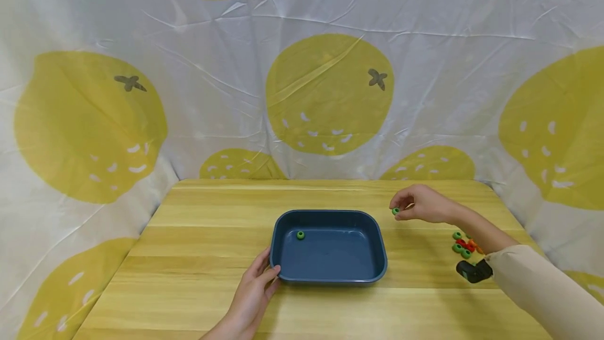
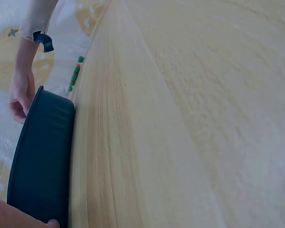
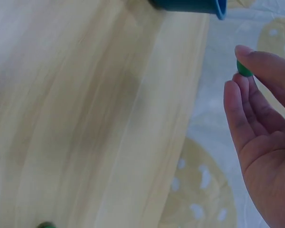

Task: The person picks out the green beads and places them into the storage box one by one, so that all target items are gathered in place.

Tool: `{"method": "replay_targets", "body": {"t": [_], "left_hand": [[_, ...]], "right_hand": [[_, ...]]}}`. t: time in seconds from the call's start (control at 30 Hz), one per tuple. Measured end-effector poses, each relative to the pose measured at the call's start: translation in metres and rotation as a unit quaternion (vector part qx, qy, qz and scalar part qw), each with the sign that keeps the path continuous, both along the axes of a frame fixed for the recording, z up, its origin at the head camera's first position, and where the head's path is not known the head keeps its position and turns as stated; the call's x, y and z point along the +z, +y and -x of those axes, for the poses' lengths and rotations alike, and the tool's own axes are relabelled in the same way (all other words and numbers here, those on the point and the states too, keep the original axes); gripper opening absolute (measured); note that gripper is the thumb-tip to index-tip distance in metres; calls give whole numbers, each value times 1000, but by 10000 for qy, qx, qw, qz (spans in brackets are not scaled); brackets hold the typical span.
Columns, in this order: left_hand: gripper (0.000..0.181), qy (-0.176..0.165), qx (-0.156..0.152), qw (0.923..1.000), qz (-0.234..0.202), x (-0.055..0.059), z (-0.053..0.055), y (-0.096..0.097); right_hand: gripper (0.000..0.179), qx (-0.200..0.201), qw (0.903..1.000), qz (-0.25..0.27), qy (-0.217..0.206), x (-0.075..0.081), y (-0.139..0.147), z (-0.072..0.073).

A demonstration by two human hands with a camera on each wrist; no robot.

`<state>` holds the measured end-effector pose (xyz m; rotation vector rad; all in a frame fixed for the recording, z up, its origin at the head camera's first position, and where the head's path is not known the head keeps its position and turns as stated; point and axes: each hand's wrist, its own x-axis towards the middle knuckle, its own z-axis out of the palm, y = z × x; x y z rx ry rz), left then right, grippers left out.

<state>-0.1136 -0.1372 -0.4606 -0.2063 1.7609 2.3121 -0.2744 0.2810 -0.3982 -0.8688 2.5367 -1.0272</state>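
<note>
Between thumb and fingertips my right hand (image 1: 424, 204) pinches a small green bead (image 1: 395, 211), held above the table to the right of a dark blue tray. The right wrist view shows that green bead (image 3: 244, 70) too, partly covered by the thumb. My left hand (image 1: 250, 295) grips the tray (image 1: 330, 280) at its front left corner, thumb over the rim. Inside the tray, towards the back left, lies another green bead (image 1: 300, 235) with a dark hole. In the left wrist view, only a bit of my left hand (image 2: 14, 214) shows beside the tray wall (image 2: 42, 156).
Several green, red and orange beads (image 1: 457, 248) lie in a loose group on the right of the wooden table (image 1: 198, 256), under my right forearm. A black strap-like device (image 1: 474, 272) sits at the right wrist. Behind the table hangs a lemon-patterned cloth (image 1: 424, 93).
</note>
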Motion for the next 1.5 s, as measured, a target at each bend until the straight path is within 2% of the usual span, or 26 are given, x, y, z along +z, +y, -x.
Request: {"method": "replay_targets", "body": {"t": [0.23, 0.57, 1.03, 1.27, 1.5], "left_hand": [[63, -5, 29, 10000, 6, -1, 1, -1], [62, -37, 4, 10000, 28, 0, 0, 0], [62, -6, 4, 10000, 7, 0, -1, -1], [63, 25, -1, 10000, 17, 0, 1, -1], [62, -12, -3, 10000, 34, -1, 0, -1]], "right_hand": [[14, 269, 9996, 13, -41, 7, -23, 5], [17, 559, 9983, -60, 124, 15, -49, 9], [25, 1062, 9936, -282, 266, 14, -94, 20], [18, 1365, 9894, -306, 392, 14, -119, 25], [21, 1646, 9854, -238, 359, 13, -140, 31]]}}
